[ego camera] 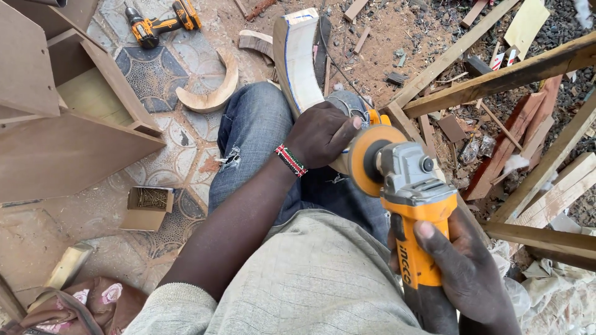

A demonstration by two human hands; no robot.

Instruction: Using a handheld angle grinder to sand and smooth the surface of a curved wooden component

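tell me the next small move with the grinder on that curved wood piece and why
Probably ease the sanding disc along the lower edge of the curved wood piece. The left hand already pins that piece against the knee, the right hand grips the yellow angle grinder by its body, and the disc sits right at the piece's near end, beside the left thumb, so keep it clear of that thumb.

Your curved pale wood piece (298, 59) rests across your knee, pointing far; your orange angle grinder (406, 198) sits right, its disc touching the piece's near end
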